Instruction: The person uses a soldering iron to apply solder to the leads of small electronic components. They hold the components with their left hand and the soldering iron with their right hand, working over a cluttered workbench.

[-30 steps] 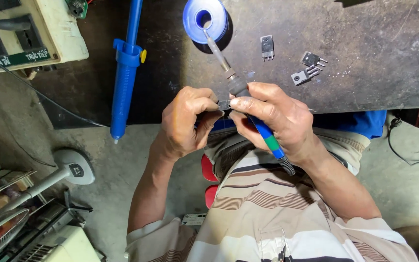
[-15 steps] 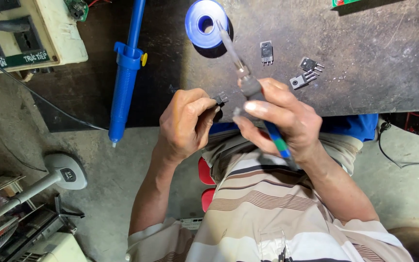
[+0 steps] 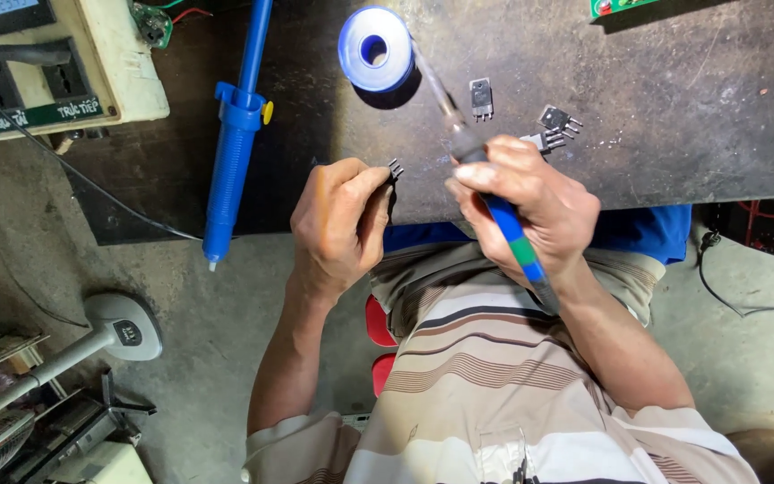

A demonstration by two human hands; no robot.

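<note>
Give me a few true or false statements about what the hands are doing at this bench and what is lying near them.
1. The right hand holds a soldering iron with a blue handle. True.
2. The left hand is empty. False: it pinches a small black component with metal legs.
3. The iron's tip points toward the blue solder spool. True.
4. The blue desoldering pump lies right of the right hand. False: it lies left of the left hand.
5. Loose components lie on the dark bench. True.
</note>
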